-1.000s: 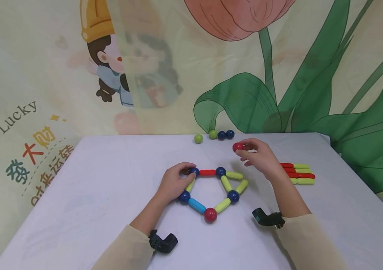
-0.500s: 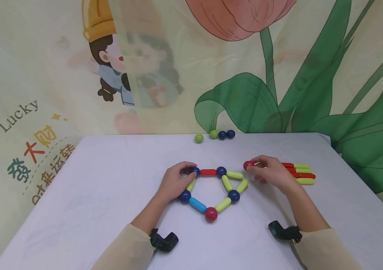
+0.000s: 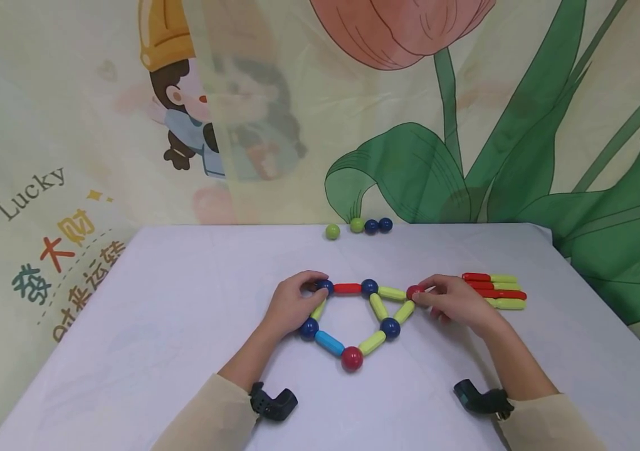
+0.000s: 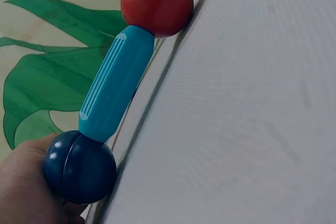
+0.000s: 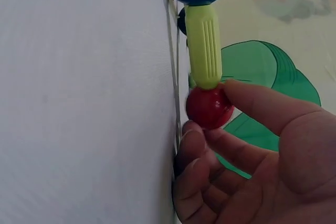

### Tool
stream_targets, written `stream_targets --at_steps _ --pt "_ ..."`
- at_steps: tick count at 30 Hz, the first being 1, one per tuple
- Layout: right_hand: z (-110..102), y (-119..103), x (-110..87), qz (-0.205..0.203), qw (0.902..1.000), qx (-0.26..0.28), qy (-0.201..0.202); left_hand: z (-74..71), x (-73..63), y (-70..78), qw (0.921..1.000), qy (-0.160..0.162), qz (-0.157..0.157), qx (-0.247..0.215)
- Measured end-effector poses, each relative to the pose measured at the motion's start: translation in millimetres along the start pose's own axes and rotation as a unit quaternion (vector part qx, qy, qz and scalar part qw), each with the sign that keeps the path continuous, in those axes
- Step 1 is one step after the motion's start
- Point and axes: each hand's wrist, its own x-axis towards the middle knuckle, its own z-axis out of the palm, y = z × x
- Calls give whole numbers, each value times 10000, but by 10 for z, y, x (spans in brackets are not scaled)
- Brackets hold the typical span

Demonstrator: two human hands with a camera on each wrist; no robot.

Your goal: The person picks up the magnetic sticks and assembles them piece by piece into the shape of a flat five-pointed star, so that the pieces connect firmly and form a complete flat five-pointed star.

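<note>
A ring of coloured rods and balls lies on the white table. My left hand (image 3: 288,305) pinches the dark blue ball (image 3: 326,285) at its upper left corner. Between thumb and fingers, my right hand (image 3: 457,299) holds a small red ball (image 3: 412,292) where two yellow-green rods meet on the ring's right side. In the right wrist view this red ball (image 5: 210,109) touches the end of one yellow-green rod (image 5: 205,45). A light blue rod (image 4: 118,82) joins a larger red ball (image 4: 157,3) to a dark blue ball (image 4: 81,169) beside my left hand.
Two green balls, one at the left (image 3: 333,232), and two dark blue balls (image 3: 378,225) sit along the table's back edge. Several red and yellow-green rods (image 3: 497,291) lie side by side behind my right hand. A printed cloth (image 3: 274,113) hangs behind the table (image 3: 184,351).
My right hand has brought the small red ball down and toward the right, against the ends of the two yellow-green rods. My left hand has stayed in place.
</note>
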Motion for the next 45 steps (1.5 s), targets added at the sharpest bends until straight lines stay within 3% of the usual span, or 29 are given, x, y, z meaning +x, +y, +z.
stream_targets --at_steps 14,26,45 --pt "46 54 13 12 10000 11 -2 14 10 -5 10000 -14 -7 18" --pt "53 128 51 -214 9996 199 10 24 20 -35 10000 -14 51 2" --pt "153 106 87 -384 9963 486 604 14 35 -45 9999 58 94 18"
